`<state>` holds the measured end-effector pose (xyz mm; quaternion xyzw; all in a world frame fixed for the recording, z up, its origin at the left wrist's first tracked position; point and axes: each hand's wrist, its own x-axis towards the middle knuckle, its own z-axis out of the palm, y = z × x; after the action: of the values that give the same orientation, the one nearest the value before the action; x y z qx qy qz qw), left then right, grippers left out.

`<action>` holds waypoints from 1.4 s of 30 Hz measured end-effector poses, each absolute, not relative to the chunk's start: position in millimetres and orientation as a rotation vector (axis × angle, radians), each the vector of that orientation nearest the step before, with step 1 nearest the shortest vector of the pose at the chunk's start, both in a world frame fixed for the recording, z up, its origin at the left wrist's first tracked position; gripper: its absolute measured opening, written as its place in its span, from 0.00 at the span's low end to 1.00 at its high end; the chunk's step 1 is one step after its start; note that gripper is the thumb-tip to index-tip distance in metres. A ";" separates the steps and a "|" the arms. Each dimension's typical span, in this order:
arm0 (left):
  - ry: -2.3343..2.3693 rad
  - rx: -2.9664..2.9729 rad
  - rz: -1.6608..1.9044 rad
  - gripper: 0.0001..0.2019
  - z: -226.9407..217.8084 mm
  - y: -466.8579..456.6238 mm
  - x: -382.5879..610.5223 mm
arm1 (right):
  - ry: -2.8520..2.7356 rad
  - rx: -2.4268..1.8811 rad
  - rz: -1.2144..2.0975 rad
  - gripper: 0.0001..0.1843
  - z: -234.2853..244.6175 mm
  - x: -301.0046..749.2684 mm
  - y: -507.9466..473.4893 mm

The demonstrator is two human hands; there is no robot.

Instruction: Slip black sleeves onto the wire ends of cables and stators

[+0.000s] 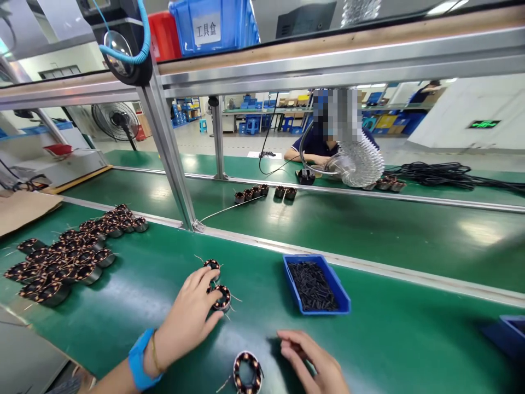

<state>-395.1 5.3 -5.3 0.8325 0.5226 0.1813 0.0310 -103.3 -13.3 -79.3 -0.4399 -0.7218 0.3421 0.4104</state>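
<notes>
Head view: a green tabletop [402, 339] is seen across the frame. Left hand [192, 306], lower centre-left, is laid over a cluster of wire-wound rings. Far ring [212, 264] is touched or nearly touched by the fingertips; near ring [227, 298] is bordered by index finger and thumb. A further ring between them is mostly hidden by the fingers. Grip there is moderately spread; whether anything is pinched cannot be told. A blue wristband [141, 361] is worn on that wrist.

Right hand [314, 364], bottom centre-right, is held just over the surface, fingers part-curled, grip narrow. Whether a small piece is held cannot be told. Between the hands, at bottom centre, a single ring [248, 355] is placed, copper windings up, cut by the frame edge.

Blue tray [346, 306], right of centre, is filled with short black pieces [314, 287]. A large group of rings [74, 251] is massed at left. More rings [256, 191] are lined up in upper centre. Beyond them, a co-worker's forearm [307, 156] is rested near a silver duct [361, 158]; black cables [435, 174] are heaped at upper right.
</notes>
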 end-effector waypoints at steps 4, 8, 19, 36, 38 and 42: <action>1.414 2.706 0.399 0.15 -15.8 28.5 -394.5 | -1.777 -1.184 0.880 0.14 -66.7 -107.2 -7.1; 1.270 2.742 0.409 0.32 -12.3 31.1 -391.1 | -1.745 -1.229 0.880 0.18 -51.5 -118.4 2.5; 1.208 2.494 0.431 0.10 -14.5 19.2 -362.2 | -1.483 -1.257 0.966 0.24 -66.5 -155.7 15.2; 1.173 2.448 0.459 0.08 -15.3 18.2 -363.8 | -1.645 -1.240 0.870 0.16 -65.4 -145.2 16.1; 1.169 2.442 0.447 0.08 -15.8 18.2 -364.0 | -1.650 -1.246 0.874 0.16 -65.8 -144.0 16.4; 1.181 2.445 0.441 0.08 -16.6 18.3 -363.6 | -1.687 -1.252 0.887 0.14 -64.8 -146.5 16.2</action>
<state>-363.6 18.3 -16.6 0.8719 0.4211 0.1571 0.1941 -146.5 16.2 -64.8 -0.4988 -0.6723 0.3534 0.4176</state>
